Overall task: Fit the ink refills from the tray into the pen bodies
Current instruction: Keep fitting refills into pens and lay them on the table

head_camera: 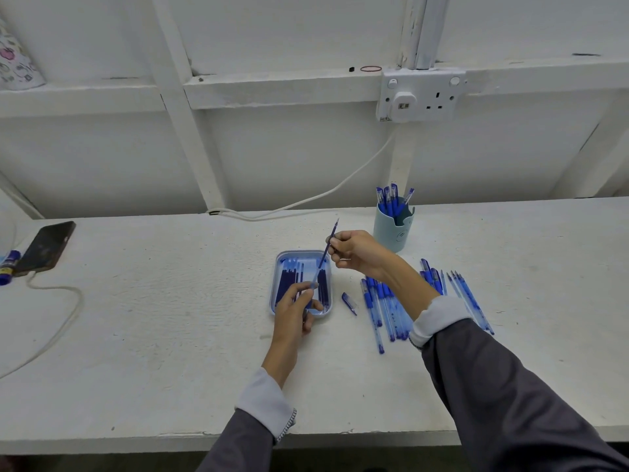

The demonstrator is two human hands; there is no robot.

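Note:
A pale blue tray (277, 267) with several dark blue ink refills lies on the white table. Over its right side my right hand (357, 255) pinches a blue ink refill (329, 241), its tip pointing up and away. The refill's lower end runs into a clear pen body (315, 279) that my left hand (294, 310) grips above the tray's near end. A loose blue pen cap (349, 303) lies just right of the tray. Several blue pens and clear pen bodies (388, 310) lie in a heap further right, partly under my right forearm.
A light blue cup (391, 233) with several blue pens stands behind my right hand. A black phone (46, 247) on a white cable lies far left, beside a blue glue stick (8, 267). A wall socket (420, 95) and its cable hang at the back.

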